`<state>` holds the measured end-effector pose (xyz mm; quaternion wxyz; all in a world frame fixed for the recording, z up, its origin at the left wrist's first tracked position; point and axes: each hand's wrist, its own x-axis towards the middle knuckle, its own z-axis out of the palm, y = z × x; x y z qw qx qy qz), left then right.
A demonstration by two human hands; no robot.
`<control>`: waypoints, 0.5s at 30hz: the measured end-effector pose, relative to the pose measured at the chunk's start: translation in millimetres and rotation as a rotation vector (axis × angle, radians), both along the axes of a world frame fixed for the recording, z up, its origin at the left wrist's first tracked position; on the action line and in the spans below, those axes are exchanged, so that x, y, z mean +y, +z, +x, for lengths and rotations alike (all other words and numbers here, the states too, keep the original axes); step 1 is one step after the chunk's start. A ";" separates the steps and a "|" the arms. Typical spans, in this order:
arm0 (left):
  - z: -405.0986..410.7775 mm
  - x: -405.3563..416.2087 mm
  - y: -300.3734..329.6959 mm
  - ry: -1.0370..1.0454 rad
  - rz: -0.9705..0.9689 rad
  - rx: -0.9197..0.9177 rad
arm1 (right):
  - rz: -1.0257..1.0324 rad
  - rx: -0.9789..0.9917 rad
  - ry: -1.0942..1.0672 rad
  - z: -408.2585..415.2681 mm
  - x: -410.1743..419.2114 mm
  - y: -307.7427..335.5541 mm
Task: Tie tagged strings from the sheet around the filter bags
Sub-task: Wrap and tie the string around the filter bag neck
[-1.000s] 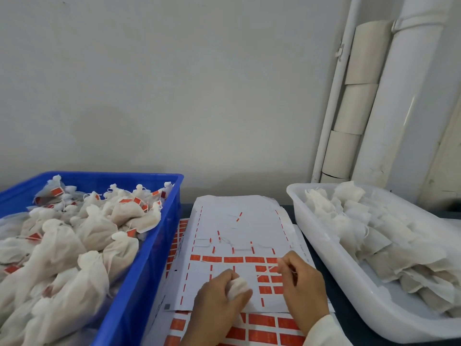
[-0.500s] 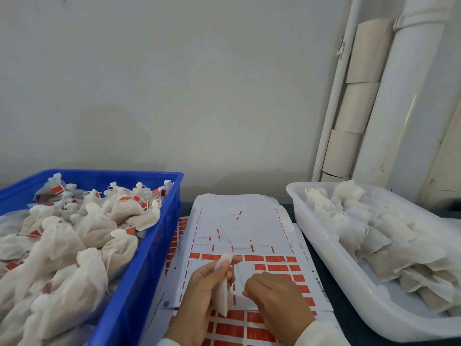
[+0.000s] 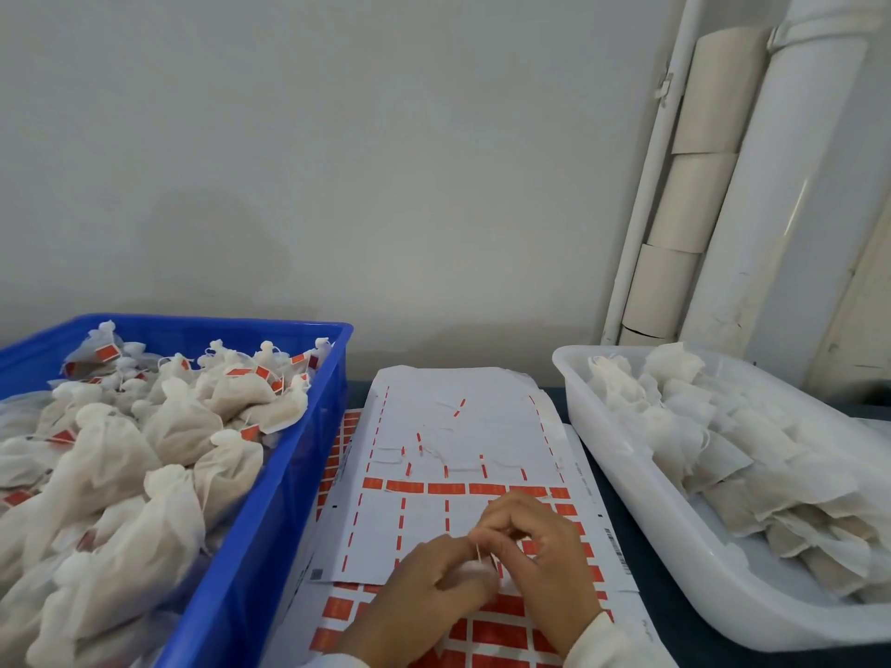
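A white sheet (image 3: 463, 426) with orange tags and loose strings lies flat between two bins. Over its near end my left hand (image 3: 424, 595) grips a small white filter bag (image 3: 475, 571), mostly hidden by the fingers. My right hand (image 3: 535, 556) is close against it, pinching a thin tagged string (image 3: 478, 554) at the bag's neck. The string's tag is hidden behind my fingers.
A blue crate (image 3: 270, 499) on the left holds several tied bags with orange tags. A white tub (image 3: 627, 474) on the right holds several untied filter bags. A second tag sheet (image 3: 487, 634) lies underneath. Pipes and cardboard rolls (image 3: 689, 185) stand at the back right.
My right hand came off the sheet's tag row and met the left hand. The left hand turned the bag down into its fist. Both hands now work together at the bag's neck.
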<state>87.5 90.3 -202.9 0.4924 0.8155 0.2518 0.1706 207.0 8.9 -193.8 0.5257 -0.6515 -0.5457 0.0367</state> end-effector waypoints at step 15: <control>2.3 9.2 -0.1 0.245 -0.233 -0.147 | -0.117 0.384 0.057 0.7 -1.3 -5.5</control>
